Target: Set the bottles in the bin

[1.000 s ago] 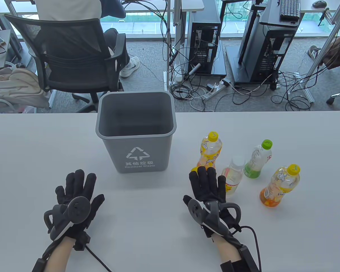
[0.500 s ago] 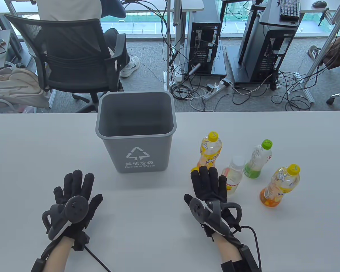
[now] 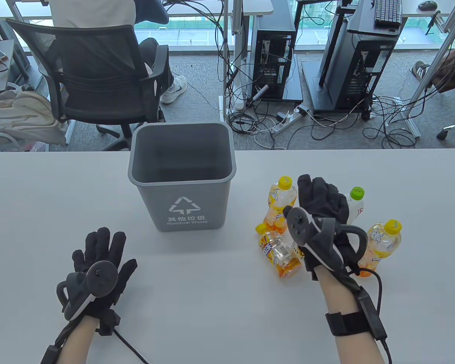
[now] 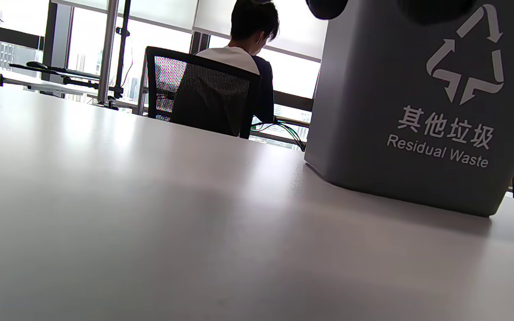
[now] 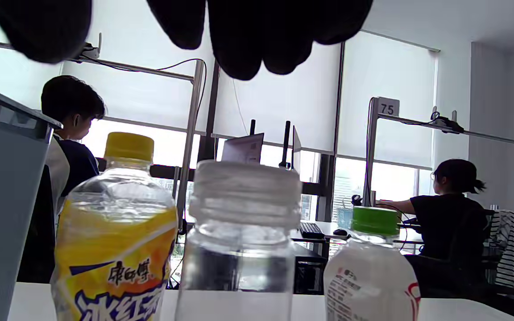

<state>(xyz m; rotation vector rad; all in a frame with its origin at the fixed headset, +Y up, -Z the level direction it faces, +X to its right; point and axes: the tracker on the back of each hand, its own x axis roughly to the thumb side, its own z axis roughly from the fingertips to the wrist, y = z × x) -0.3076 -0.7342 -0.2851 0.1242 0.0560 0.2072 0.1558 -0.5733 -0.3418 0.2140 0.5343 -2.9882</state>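
Observation:
A grey bin [image 3: 182, 174] stands at the table's middle; it also shows in the left wrist view [image 4: 417, 102]. My right hand [image 3: 320, 199] hovers over a clear white-capped bottle [image 5: 243, 232], which it hides in the table view. Its fingers [image 5: 239, 40] hang above the cap without touching. An upright yellow-capped bottle [image 3: 282, 203] stands to its left, a green-capped bottle [image 3: 355, 201] to its right, and another yellow-capped bottle [image 3: 383, 242] nearer on the right. One orange-drink bottle [image 3: 280, 252] lies on its side. My left hand [image 3: 98, 261] rests flat and empty on the table.
An occupied black office chair [image 3: 98, 76] stands behind the table's far edge. My right glove's cable [image 3: 375, 299] trails along the forearm. The bin's front wall is close ahead of my left hand.
My right hand has moved forward and right from the table to above the clear bottle. This uncovers the bottle lying on its side. My left hand has not moved.

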